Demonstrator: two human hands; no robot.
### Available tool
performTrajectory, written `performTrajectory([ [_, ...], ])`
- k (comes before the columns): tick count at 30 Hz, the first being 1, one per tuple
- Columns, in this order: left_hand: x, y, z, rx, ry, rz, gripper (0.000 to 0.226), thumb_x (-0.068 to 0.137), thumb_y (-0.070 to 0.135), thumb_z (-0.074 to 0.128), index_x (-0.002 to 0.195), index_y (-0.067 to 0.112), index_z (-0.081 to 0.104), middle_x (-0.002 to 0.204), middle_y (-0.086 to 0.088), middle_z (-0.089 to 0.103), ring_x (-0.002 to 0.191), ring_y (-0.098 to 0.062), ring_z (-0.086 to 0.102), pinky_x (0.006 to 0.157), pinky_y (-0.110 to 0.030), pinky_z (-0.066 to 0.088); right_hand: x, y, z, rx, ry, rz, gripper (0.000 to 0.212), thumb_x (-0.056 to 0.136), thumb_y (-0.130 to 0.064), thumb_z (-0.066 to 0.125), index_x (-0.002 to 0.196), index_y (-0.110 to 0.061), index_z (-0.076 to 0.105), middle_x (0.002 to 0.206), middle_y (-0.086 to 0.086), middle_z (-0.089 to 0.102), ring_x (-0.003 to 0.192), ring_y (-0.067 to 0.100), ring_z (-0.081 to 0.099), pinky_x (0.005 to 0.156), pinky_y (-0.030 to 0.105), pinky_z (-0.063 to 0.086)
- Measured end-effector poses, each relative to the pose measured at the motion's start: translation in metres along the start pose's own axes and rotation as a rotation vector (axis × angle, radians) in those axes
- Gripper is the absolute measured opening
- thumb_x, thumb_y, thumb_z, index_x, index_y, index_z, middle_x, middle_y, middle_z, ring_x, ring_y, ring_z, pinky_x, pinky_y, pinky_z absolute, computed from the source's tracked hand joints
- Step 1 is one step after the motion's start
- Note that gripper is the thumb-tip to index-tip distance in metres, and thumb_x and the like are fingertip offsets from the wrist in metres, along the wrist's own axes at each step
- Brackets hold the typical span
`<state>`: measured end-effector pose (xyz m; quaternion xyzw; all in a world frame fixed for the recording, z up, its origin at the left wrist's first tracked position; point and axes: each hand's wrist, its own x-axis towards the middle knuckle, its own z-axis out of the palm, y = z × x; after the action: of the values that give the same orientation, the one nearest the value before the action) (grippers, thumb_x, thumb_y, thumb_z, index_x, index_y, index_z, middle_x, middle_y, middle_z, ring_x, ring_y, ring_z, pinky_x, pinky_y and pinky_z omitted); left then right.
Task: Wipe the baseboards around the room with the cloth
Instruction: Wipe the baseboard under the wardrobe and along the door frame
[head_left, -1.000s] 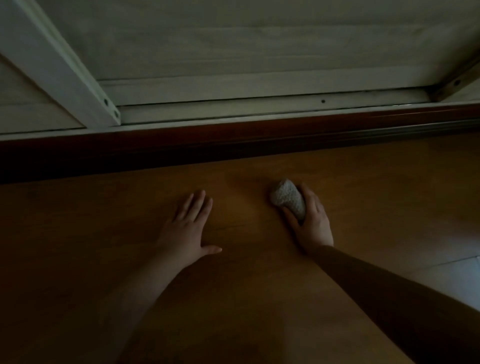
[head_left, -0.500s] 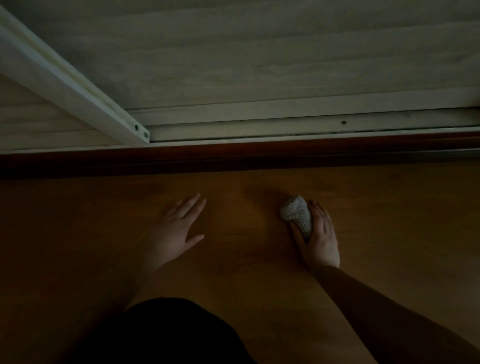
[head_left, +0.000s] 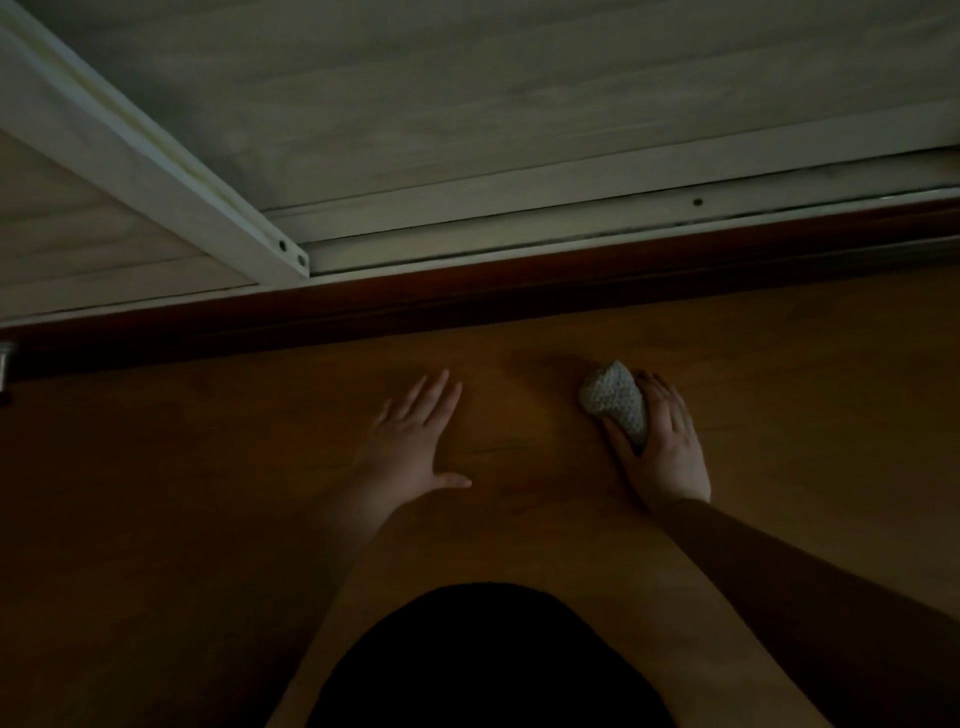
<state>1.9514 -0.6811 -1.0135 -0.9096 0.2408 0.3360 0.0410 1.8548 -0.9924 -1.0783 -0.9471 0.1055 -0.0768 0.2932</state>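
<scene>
Wood-grained brown floor (head_left: 208, 519) lay smooth and dim under both hands. The left hand (head_left: 410, 441) rested flat on it, fingers straight and slightly spread, holding nothing. The right hand (head_left: 662, 441) curled round a pale cloth (head_left: 615, 402) (bunched into a rounded wad, its weave bumpy like a waffle), pressing it to the boards a little short of the dark reddish baseboard (head_left: 467, 301). Above that strip ran a pale metal sliding track (head_left: 519, 236) with small round holes
</scene>
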Motion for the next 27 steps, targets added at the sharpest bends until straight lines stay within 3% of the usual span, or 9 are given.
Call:
performTrajectory([
  [3, 0.010, 0.007, 0.006, -0.056, -0.048, -0.031, 0.131, 0.068, 0.076, 0.068, 0.147, 0.039, -0.030, 0.147, 0.015, -0.047, 0.139, -0.012, -0.031, 0.118, -0.052, 0.008, 0.000, -0.002, -0.001, -0.008, 0.018, -0.003, 0.067, 0.089, -0.046, 0.065, 0.139, -0.006, 0.044, 0.144, 0.013, 0.050, 0.140, 0.023, 0.038, 0.116, 0.033, 0.027],
  [7, 0.016, 0.015, 0.006, -0.058, -0.061, -0.067, 0.135, 0.067, 0.070, 0.073, 0.147, 0.036, -0.030, 0.149, 0.009, -0.046, 0.141, -0.019, -0.033, 0.119, -0.054, 0.007, 0.001, 0.000, -0.001, 0.001, 0.014, 0.012, 0.069, 0.090, -0.050, 0.062, 0.142, -0.008, 0.043, 0.146, 0.010, 0.048, 0.141, 0.021, 0.037, 0.116, 0.033, 0.027],
  [9, 0.017, 0.021, 0.006, -0.045, -0.056, -0.080, 0.136, 0.067, 0.066, 0.076, 0.150, 0.032, -0.026, 0.151, 0.004, -0.043, 0.144, -0.024, -0.029, 0.119, -0.055, 0.007, 0.003, -0.001, -0.004, 0.031, -0.034, 0.016, 0.070, 0.089, -0.051, 0.061, 0.143, -0.009, 0.042, 0.148, 0.009, 0.047, 0.141, 0.022, 0.037, 0.115, 0.035, 0.029],
  [12, 0.018, 0.031, 0.001, -0.038, -0.098, -0.111, 0.135, 0.070, 0.055, 0.080, 0.151, 0.025, -0.024, 0.153, -0.002, -0.041, 0.146, -0.028, -0.025, 0.119, -0.054, 0.020, 0.008, -0.010, -0.028, 0.123, -0.202, 0.134, 0.065, 0.089, -0.046, 0.065, 0.143, -0.015, 0.044, 0.143, 0.006, 0.051, 0.132, 0.022, 0.046, 0.106, 0.035, 0.040],
  [15, 0.016, 0.042, -0.009, -0.002, -0.160, -0.157, 0.134, 0.074, 0.048, 0.080, 0.152, 0.017, -0.024, 0.155, -0.010, -0.037, 0.147, -0.036, -0.020, 0.117, -0.050, 0.029, 0.014, -0.026, -0.089, 0.047, -0.327, 0.166, 0.055, 0.088, -0.049, 0.066, 0.135, -0.026, 0.049, 0.114, -0.005, 0.057, 0.104, 0.017, 0.059, 0.080, 0.026, 0.042],
  [18, 0.010, 0.056, -0.029, 0.037, -0.226, -0.196, 0.134, 0.075, 0.047, 0.080, 0.151, 0.008, -0.024, 0.156, -0.019, -0.031, 0.148, -0.042, -0.013, 0.117, -0.051, 0.031, 0.012, -0.059, -0.183, -0.059, -0.347, 0.127, 0.050, 0.083, -0.060, 0.064, 0.126, -0.040, 0.052, 0.100, -0.018, 0.057, 0.084, 0.000, 0.058, 0.067, 0.021, 0.043],
  [21, 0.004, 0.064, -0.043, 0.004, -0.300, -0.224, 0.137, 0.074, 0.051, 0.080, 0.150, 0.007, -0.026, 0.156, -0.020, -0.031, 0.147, -0.042, -0.016, 0.118, -0.052, 0.027, 0.006, -0.088, -0.263, -0.145, -0.414, 0.147, 0.041, 0.075, -0.066, 0.067, 0.111, -0.055, 0.050, 0.088, -0.028, 0.059, 0.076, -0.019, 0.055, 0.057, 0.007, 0.040],
  [24, 0.001, 0.061, -0.040, 0.042, -0.258, -0.218, 0.140, 0.071, 0.052, 0.081, 0.150, 0.006, -0.026, 0.154, -0.021, -0.032, 0.146, -0.043, -0.017, 0.120, -0.054, 0.019, 0.002, -0.088, -0.286, -0.250, -0.606, 0.196, 0.040, 0.074, -0.062, 0.071, 0.108, -0.044, 0.059, 0.093, -0.019, 0.065, 0.078, -0.015, 0.057, 0.060, 0.009, 0.042],
  [27, 0.004, 0.059, -0.025, 0.053, -0.215, -0.218, 0.142, 0.069, 0.054, 0.081, 0.150, 0.004, -0.025, 0.155, -0.023, -0.030, 0.147, -0.044, -0.013, 0.121, -0.052, 0.019, 0.005, -0.055, -0.241, -0.237, -0.579, 0.310, 0.047, 0.082, -0.056, 0.070, 0.120, -0.029, 0.060, 0.094, -0.015, 0.060, 0.077, 0.001, 0.058, 0.065, 0.023, 0.045],
])
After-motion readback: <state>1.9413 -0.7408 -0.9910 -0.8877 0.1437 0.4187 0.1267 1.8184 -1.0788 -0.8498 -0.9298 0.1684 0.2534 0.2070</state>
